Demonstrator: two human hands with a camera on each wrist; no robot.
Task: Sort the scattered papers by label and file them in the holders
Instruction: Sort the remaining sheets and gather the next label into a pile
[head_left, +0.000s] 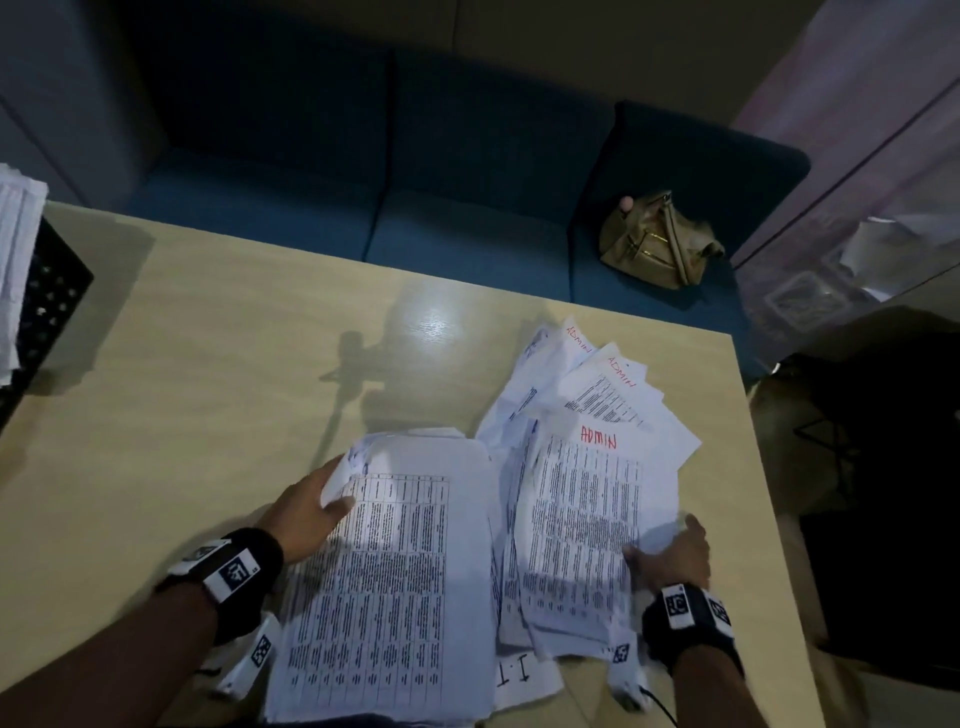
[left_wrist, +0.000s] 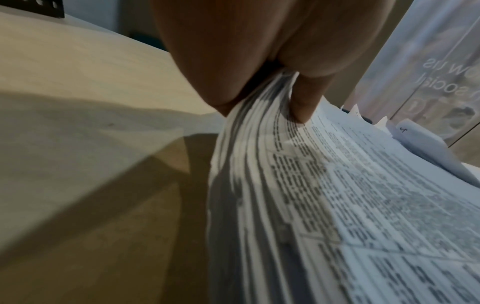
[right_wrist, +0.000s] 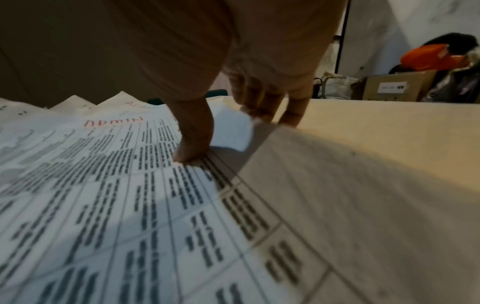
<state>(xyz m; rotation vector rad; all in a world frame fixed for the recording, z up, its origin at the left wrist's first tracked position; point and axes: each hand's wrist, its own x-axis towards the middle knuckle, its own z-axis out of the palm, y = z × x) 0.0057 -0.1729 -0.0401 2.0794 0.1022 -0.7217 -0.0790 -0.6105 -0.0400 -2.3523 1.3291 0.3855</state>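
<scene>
Head view: two heaps of papers on the desk (head_left: 208, 364), both toward the near right corner.
Left hand (head_left: 311, 506): pinching the left edge of the stack (head_left: 395, 571); in the left wrist view, thumb (left_wrist: 302, 102) on top, other fingers under, many sheet edges fanned between.
Right hand (head_left: 675, 551): gripping the right edge of the top ADMIN sheet (head_left: 582, 519); in the right wrist view, thumb (right_wrist: 193, 142) pressed on the print, fingers (right_wrist: 262, 102) curled over the curled-up edge toward the desk's right edge.
Holder (head_left: 47, 312): black, perforated, at the far left corner, with papers already standing in it; well apart from both heaps.
Step in hand, as judged: squaring each heap into one labelled bundle.
Doing it well: keep the left pinch deep so no sheet slips from the fan; slide the loose ADMIN sheets together before lifting; check each label first, since an I.T sheet (head_left: 514, 675) lies under the heaps at the near edge.
Risk: creasing the crumpled right-hand sheets; mixing labels.
Count, hands: two.
Count, ADMIN labels readable: three.
Count, I.T labels readable: one.
Count, holders in view: one.
Count, sheets in stack: cannot tell, many.
Off the desk: tan bag (head_left: 654, 244) on a blue sofa (head_left: 415, 182).
</scene>
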